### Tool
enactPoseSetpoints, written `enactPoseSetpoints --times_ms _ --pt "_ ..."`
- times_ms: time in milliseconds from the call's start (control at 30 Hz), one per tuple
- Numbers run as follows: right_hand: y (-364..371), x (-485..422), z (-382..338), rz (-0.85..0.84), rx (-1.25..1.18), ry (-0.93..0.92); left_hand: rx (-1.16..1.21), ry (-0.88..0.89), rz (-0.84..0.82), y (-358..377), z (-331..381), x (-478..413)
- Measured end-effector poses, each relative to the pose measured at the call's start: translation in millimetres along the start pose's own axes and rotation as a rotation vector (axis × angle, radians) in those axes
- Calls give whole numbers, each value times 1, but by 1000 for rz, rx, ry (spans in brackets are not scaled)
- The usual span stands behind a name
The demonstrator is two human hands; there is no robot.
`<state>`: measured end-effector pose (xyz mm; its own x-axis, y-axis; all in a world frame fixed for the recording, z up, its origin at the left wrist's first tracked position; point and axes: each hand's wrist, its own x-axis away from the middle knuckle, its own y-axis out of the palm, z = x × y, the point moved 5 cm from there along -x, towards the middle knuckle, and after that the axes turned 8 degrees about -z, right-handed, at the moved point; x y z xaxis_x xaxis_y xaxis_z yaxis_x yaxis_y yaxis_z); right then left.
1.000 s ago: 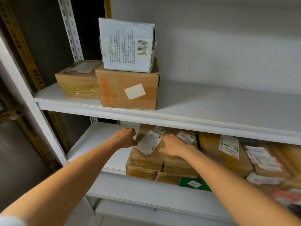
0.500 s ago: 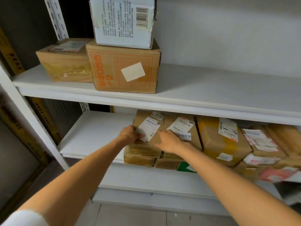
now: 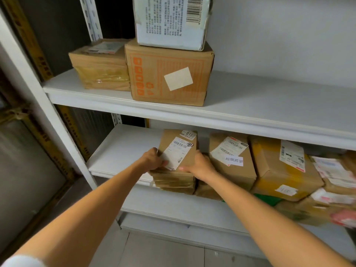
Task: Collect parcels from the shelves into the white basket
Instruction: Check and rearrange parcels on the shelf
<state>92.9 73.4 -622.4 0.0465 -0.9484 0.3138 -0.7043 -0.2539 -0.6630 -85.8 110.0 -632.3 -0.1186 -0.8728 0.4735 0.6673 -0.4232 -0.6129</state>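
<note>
Head view: both hands are on one small brown parcel (image 3: 171, 140), the top of a stack (image 3: 174, 181) on the lower shelf (image 3: 123, 147).

- Left hand (image 3: 154, 160) grips the parcel's left edge, thumb lying over the shipping label.
- Right hand (image 3: 200, 166) curls round the near right corner.
- The parcel looks tipped up, label facing the camera, its near edge low between the hands. I cannot tell whether it is clear of the stack.
- A taped box (image 3: 234, 174) sits just to the right of the right hand. The upper shelf's front lip (image 3: 192, 117) runs above both hands.
- The white basket is not in view.

Step in hand, as I judge it: freeing this parcel from the stack.

- Lift it clear first, then draw it back toward the body. Sliding it could drag the boxes under the hands off the shelf front.
- Keep the rise small so the far end misses the lip overhead.
- Keep the right wrist in, away from the neighbouring box.
- The parcel is probably light, so an even two-sided hold should do.
</note>
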Motion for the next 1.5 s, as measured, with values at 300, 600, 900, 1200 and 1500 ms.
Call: enactPoseSetpoints --times_ms 300,600,900,1200,1500 --pt "14 -1 8 -84 -277 76 379 -3 21 12 -13 9" --pt "14 39 -2 96 -320 -112 692 127 28 6 -26 45" --pt "45 67 19 112 -536 -151 651 312 109 -8 -46 104" --pt "44 52 1 12 -865 -183 614 413 211 -7 -47 148" --pt "52 51 -20 -89 -979 -40 505 422 298 -22 -60 158"
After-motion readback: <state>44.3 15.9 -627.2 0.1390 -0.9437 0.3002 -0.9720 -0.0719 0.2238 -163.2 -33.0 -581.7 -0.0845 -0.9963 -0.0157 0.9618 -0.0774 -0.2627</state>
